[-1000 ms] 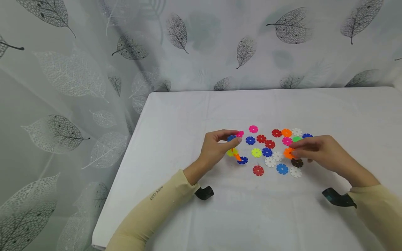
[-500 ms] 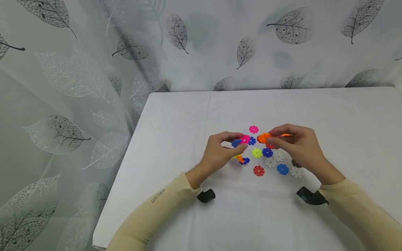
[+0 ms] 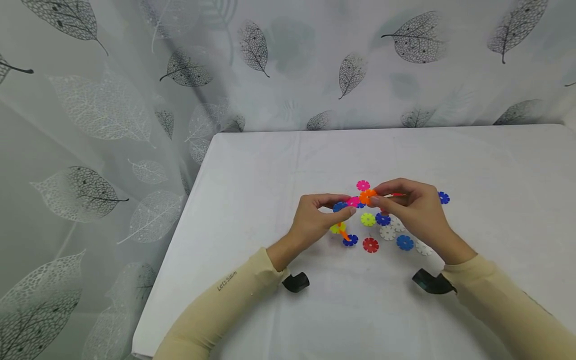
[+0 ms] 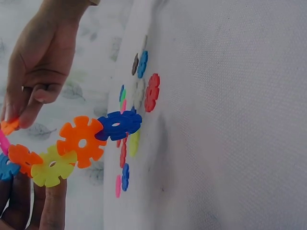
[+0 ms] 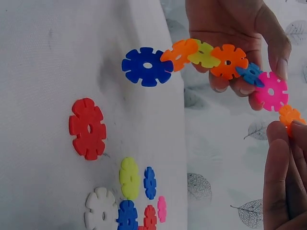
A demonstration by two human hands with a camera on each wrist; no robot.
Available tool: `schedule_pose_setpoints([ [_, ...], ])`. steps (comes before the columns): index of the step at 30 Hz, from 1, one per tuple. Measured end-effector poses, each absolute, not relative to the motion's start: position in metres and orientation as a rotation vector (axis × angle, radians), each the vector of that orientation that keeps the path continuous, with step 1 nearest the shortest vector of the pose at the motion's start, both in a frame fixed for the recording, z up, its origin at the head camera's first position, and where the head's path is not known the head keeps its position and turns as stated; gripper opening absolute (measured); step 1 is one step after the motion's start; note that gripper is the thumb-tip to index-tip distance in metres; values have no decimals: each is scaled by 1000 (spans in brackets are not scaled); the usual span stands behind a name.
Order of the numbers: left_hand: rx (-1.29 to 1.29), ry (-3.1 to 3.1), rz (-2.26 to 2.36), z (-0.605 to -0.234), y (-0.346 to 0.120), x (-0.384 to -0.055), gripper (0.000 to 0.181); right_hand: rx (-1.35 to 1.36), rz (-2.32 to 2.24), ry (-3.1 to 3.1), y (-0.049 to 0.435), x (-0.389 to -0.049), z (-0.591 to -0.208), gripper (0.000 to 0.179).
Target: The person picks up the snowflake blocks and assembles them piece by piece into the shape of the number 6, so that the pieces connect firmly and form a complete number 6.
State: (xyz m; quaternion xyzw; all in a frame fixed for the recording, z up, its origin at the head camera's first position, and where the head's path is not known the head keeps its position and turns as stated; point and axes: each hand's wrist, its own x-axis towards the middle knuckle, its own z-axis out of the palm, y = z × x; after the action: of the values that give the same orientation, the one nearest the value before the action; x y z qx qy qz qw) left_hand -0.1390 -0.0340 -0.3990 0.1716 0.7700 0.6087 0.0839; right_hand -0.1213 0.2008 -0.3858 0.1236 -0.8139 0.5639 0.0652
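Note:
A chain of notched plastic discs hangs from my left hand [image 3: 310, 220], which pinches it near the pink disc [image 5: 271, 91]. From its free end the chain runs dark blue [image 4: 117, 125], orange [image 4: 81, 142], yellow [image 4: 53, 165], orange [image 5: 229, 62], light blue [image 5: 251, 74], then pink. Between thumb and fingers, my right hand [image 3: 416, 207] pinches another orange disc [image 3: 367, 196]. In the right wrist view that disc meets the pink disc's edge; how deep the notches sit in each other I cannot tell.
Loose discs lie on the white-covered table [image 3: 351, 310] beneath and around the hands, among them a red one [image 3: 371, 245], a yellow one [image 3: 368, 219], a light blue one [image 3: 405, 242] and a pink one [image 3: 363, 185]. A leaf-patterned curtain [image 3: 288, 65] hangs behind the table.
My right hand has moved left from the loose discs, bringing the orange disc to the pink one. My left hand has shifted slightly right with the chain.

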Motion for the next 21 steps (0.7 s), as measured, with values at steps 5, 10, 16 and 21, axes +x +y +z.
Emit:
schedule_pose_setpoints([
  [5, 518, 2304, 1808, -401, -33, -139, 30, 388, 1708, -2442, 198, -123, -388, 18],
  [10, 546, 2304, 1807, -402, -32, -140, 30, 415, 1699, -2414, 197, -123, -390, 16],
  [16, 630, 2306, 1774, -404, -32, -143, 31, 401, 1661, -2366, 197, -123, -391, 17],
  [21, 651, 2299, 1773, -405, -30, -144, 31, 427, 1672, -2318, 197, -123, -394, 18],
])
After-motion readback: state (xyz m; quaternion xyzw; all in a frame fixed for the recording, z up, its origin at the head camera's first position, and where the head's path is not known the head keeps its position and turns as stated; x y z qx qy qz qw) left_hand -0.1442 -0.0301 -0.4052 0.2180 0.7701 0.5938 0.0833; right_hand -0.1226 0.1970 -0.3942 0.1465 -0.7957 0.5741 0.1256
